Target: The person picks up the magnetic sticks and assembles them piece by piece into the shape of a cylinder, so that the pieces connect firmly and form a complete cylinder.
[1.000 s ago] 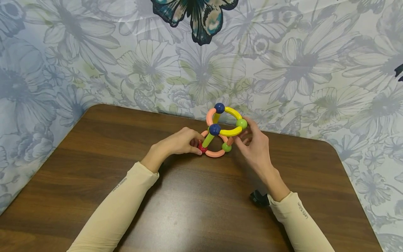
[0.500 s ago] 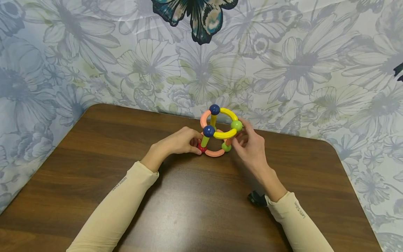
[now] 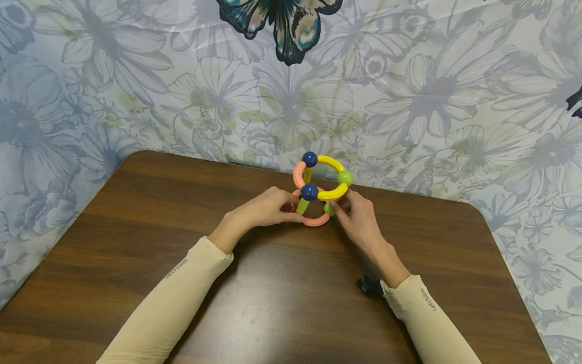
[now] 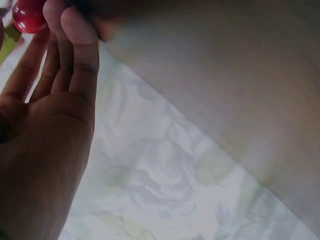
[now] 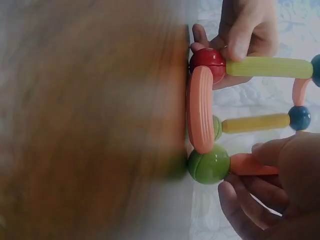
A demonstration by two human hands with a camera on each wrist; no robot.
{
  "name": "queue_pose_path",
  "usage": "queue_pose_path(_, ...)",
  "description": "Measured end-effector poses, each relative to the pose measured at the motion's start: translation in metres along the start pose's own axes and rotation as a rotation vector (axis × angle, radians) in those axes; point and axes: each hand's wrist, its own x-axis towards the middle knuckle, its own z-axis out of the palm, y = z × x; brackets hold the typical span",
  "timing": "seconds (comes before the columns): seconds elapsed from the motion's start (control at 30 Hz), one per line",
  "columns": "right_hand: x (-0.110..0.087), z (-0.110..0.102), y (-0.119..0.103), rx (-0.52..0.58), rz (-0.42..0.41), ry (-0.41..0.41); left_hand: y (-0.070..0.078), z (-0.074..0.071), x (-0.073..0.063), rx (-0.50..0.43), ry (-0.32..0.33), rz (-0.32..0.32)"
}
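A toy frame of magnetic balls and rods stands near the table's back edge in the head view. Its top ring joins two blue balls, a green ball, yellow curved rods and a coral curved rod. Straight rods run down to a lower ring of coral curved rods. My left hand grips the red ball at the lower left, its thumb by the lime rod. With thumb and fingers, my right hand pinches the upright coral rod just above the lower green ball.
The brown wooden table runs up to a flower-printed cloth hanging behind it. A dark butterfly shape shows above. Below my right wrist sits a black camera mount.
My right hand has moved left and down the frame, away from the upper green ball. The top ring has swung left, then slightly back right. My left hand has shifted slightly right.
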Motion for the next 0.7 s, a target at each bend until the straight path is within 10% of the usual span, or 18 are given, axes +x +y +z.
queue_pose_path(0.4,0.003,-0.001,0.012,-0.017,0.034,0.046,0.037,0.027,0.006,0.022,0.012,0.002)
queue_pose_path(0.7,-0.001,-0.008,0.004,-0.049,0.115,0.057,0.030,0.018,0.005,-0.028,-0.008,0.031)
